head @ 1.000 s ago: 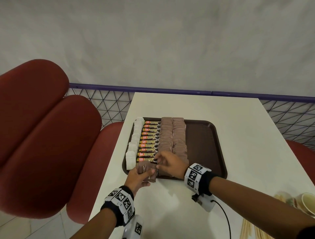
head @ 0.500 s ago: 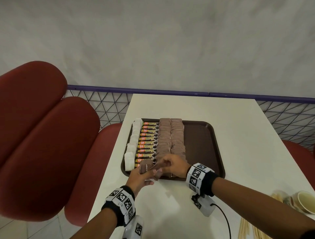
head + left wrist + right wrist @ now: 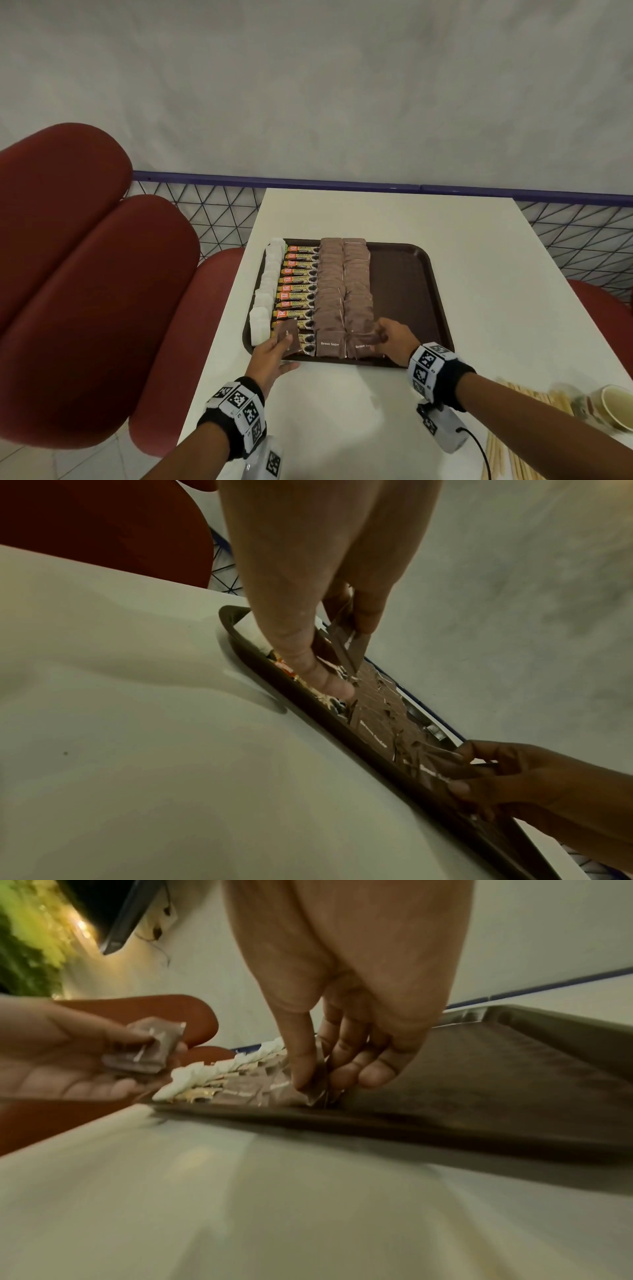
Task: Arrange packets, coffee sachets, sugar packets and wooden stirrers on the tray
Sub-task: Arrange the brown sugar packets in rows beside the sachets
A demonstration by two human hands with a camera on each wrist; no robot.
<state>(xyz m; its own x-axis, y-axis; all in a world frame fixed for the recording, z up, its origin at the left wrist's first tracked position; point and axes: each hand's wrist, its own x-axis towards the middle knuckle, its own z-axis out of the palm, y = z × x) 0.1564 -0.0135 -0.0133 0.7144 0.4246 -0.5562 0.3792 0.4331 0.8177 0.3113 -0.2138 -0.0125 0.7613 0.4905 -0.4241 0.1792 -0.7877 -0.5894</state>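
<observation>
A dark brown tray (image 3: 407, 284) lies on the white table. It holds a column of white packets (image 3: 265, 294), a column of coffee sachets (image 3: 297, 289) and two columns of brown sugar packets (image 3: 342, 291). My left hand (image 3: 274, 353) grips a small stack of brown sugar packets (image 3: 287, 335) (image 3: 143, 1047) above the tray's near left corner. My right hand (image 3: 390, 341) pinches one brown sugar packet (image 3: 316, 1088) at the near end of the right brown column, low over the tray. Wooden stirrers (image 3: 527, 428) lie on the table at the lower right.
A paper cup (image 3: 616, 407) stands at the right edge, near the stirrers. Red padded seats (image 3: 85, 274) flank the table's left side. A wire mesh with a blue rail (image 3: 342, 186) runs behind the table. The tray's right half is bare.
My right hand took a brown packet from the stack in my left hand and carried it right to the near end of the right brown column. The left hand stayed near the tray's corner.
</observation>
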